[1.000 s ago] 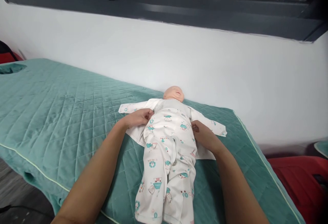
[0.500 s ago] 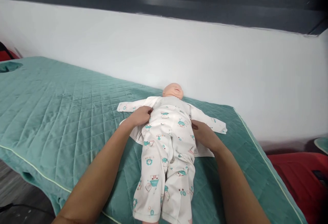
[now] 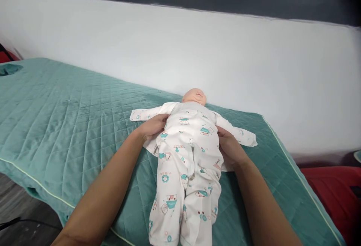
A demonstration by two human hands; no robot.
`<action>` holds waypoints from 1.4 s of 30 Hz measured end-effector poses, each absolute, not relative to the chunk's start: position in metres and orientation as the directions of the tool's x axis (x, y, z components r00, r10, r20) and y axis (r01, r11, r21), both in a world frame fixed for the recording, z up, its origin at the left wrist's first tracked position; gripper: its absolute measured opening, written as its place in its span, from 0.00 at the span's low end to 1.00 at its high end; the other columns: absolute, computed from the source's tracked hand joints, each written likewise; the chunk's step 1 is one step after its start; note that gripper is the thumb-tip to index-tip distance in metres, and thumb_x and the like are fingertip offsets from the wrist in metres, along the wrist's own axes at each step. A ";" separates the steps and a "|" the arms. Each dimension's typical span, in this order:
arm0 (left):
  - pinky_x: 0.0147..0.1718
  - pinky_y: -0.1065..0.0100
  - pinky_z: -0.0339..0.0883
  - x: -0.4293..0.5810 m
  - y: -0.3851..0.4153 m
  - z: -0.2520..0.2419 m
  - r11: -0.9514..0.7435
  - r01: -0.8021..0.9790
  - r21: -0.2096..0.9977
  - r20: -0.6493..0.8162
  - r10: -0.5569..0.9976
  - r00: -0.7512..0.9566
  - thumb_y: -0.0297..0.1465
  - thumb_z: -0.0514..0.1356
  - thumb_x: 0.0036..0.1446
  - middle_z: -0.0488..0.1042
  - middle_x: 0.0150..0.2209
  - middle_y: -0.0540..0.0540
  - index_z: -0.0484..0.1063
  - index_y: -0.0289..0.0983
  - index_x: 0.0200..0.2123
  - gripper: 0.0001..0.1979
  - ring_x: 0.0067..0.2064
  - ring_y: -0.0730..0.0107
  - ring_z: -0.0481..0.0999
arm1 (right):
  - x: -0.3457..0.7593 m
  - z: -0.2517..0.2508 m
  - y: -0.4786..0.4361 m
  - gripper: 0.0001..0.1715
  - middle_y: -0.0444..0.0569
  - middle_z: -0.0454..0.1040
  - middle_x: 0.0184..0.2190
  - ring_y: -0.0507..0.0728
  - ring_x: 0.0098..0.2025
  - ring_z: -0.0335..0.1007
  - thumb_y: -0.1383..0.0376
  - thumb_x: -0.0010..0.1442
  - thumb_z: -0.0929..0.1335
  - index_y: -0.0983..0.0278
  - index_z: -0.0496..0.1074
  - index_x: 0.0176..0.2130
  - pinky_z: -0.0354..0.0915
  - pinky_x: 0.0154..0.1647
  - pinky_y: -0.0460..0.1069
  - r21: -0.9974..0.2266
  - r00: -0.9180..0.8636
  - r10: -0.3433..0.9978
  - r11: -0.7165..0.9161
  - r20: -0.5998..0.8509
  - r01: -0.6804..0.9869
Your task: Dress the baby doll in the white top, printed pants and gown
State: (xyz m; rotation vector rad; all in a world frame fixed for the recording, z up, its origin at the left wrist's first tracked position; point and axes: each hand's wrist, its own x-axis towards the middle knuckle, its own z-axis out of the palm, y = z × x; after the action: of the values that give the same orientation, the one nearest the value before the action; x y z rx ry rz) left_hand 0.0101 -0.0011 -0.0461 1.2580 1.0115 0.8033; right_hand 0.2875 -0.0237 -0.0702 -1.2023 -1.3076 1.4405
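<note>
A baby doll (image 3: 194, 96) lies on its back with its head at the wall. It wears a white printed shirt (image 3: 237, 131), spread wide at both sleeves, and white printed trousers (image 3: 186, 163) pulled high over its chest. My left hand (image 3: 154, 126) is closed at the left side of the trousers' upper part, its fingertips partly tucked behind the cloth. On the opposite side, my right hand (image 3: 229, 146) grips the trousers' edge, with some fingers hidden beneath. The shirt's lower flaps stick out under both hands.
Under the doll is a bed with a green quilted cover (image 3: 84, 126), which has a face hole (image 3: 9, 69) at the far left. A white wall (image 3: 169, 47) runs along the back. Something red (image 3: 329, 189) stands beyond the right edge. A dark cable (image 3: 31, 221) crosses the floor at lower left.
The view has tilted down and shifted slightly, so the doll appears a little further right. Both hands stay at the trousers' sides, and the right fingers sit slightly higher along the edge.
</note>
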 end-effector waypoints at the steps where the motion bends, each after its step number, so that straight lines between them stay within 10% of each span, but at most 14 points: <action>1: 0.42 0.60 0.70 0.011 -0.002 -0.046 0.163 0.044 0.986 -0.168 0.918 0.359 0.23 0.57 0.44 0.79 0.38 0.44 0.75 0.35 0.45 0.21 0.40 0.59 0.76 | 0.288 -0.069 -0.024 0.25 0.48 0.81 0.41 0.60 0.39 0.77 0.61 0.47 0.74 0.59 0.74 0.47 0.71 0.40 0.54 -0.992 -0.218 0.968 -0.122 -0.125 0.026; 20: 0.56 0.53 0.63 0.005 -0.004 -0.044 -0.107 0.259 0.960 -0.014 0.904 0.426 0.23 0.59 0.43 0.76 0.52 0.42 0.73 0.36 0.48 0.25 0.63 0.44 0.62 | 0.290 -0.061 -0.023 0.15 0.46 0.80 0.30 0.61 0.34 0.74 0.64 0.48 0.69 0.61 0.79 0.38 0.70 0.34 0.52 -0.918 -0.198 0.970 -0.052 -0.139 0.392; 42: 0.55 0.53 0.64 0.011 -0.009 -0.041 -0.079 0.195 0.978 0.000 0.927 0.375 0.34 0.62 0.49 0.79 0.44 0.42 0.74 0.35 0.48 0.21 0.56 0.46 0.70 | 0.280 -0.052 -0.024 0.10 0.50 0.81 0.38 0.64 0.43 0.73 0.64 0.49 0.69 0.62 0.78 0.35 0.69 0.42 0.53 -0.841 -0.089 0.994 -0.010 -0.068 0.541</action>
State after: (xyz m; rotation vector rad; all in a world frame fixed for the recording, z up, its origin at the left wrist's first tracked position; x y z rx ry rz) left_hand 0.0107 -0.0093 -0.0407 1.5461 1.0420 0.8418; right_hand 0.2796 -0.0239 -0.0517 -1.6005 -1.6848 0.9938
